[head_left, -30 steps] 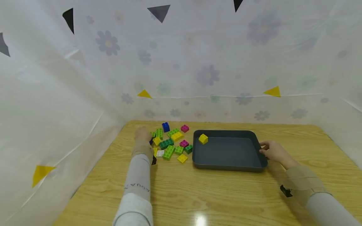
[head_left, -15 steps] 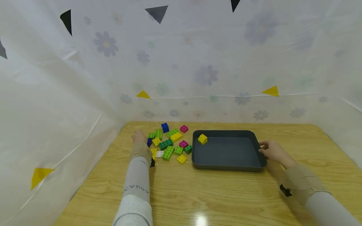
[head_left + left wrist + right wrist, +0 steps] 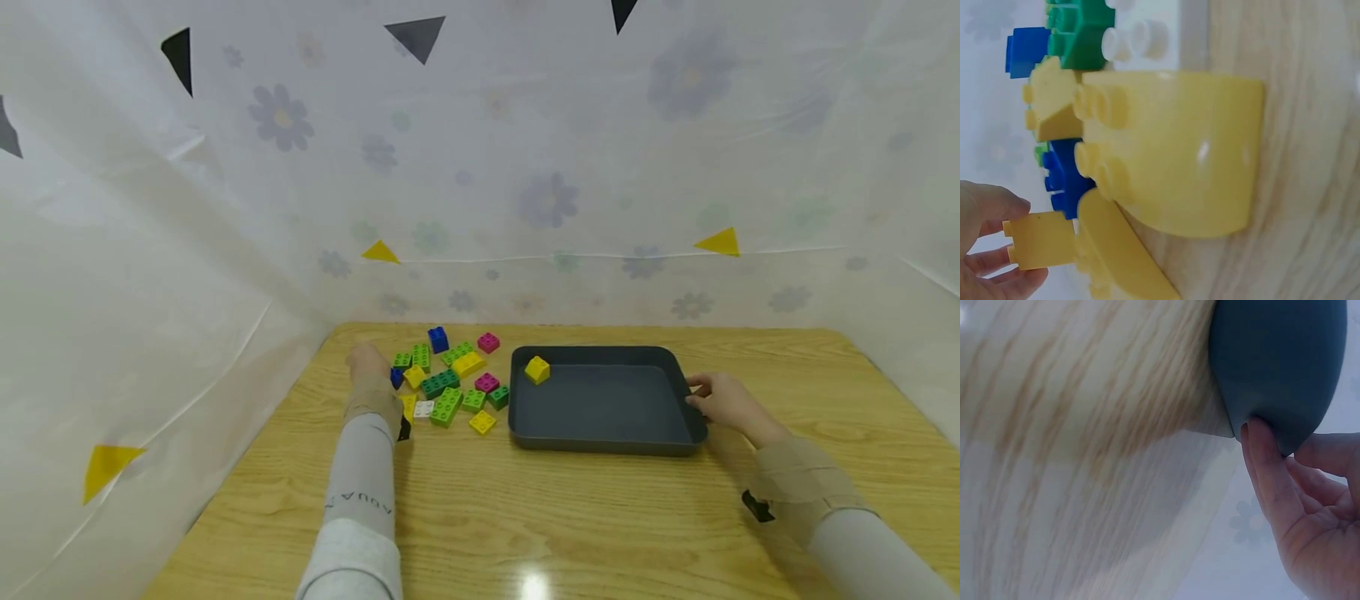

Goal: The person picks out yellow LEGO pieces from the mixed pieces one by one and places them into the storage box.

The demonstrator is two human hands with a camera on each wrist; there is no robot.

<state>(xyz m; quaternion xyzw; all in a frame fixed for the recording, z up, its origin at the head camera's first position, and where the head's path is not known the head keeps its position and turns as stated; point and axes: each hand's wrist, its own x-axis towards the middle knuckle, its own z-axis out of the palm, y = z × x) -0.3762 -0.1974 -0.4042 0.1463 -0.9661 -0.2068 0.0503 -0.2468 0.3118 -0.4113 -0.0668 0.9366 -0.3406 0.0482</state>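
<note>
Left hand (image 3: 367, 364) has a yellow block (image 3: 1044, 242) pinched between thumb and fingers, studs toward the palm, left edge of the loose pile. Can't tell if it's off the surface (image 3: 465, 517). Right hand (image 3: 726, 401) grips the tray (image 3: 607, 445) at its right edge.

Risks: fingertip-only hold on smooth sides, so a twist could drop the block. Blue block (image 3: 1067, 178) and wedge (image 3: 1124, 253) sit close; a sideways lift may snag or knock them. Tray looks light; a tug could skid it and shift the lone block (image 3: 537, 370) inside.

Materials: blocks look like hard plastic, round studs. Curved block (image 3: 1175, 150) has a shiny rounded face; white block (image 3: 1182, 34) squarer. Tray: dark grey, matte, shallow, rounded corners. Surface: wood grain, reflects light, probably slick.
</note>
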